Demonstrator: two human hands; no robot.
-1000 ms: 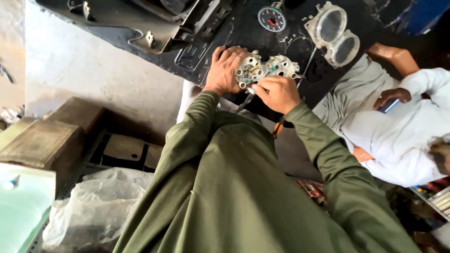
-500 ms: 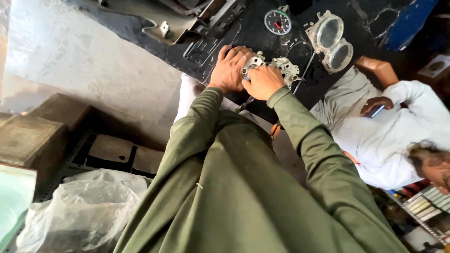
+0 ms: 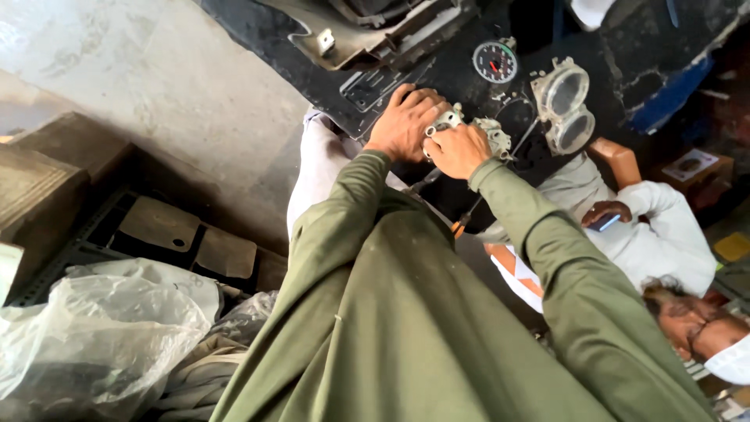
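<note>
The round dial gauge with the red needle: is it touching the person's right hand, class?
Apart. The head view shows the round gauge lying on the dark panel above the right hand, with bare panel between them.

We see a small white instrument housing (image 3: 469, 129) lying on the dark, dusty work surface, pale plastic with round sockets and ribbed edges moulded into its back. Most of it is hidden under our two hands, so only its top edge and its right end show. It lies roughly flat, back side up, its long side running left to right. Just beside it on the right sits a clear twin-ring gauge lens, and a round dial lies close above.
</note>
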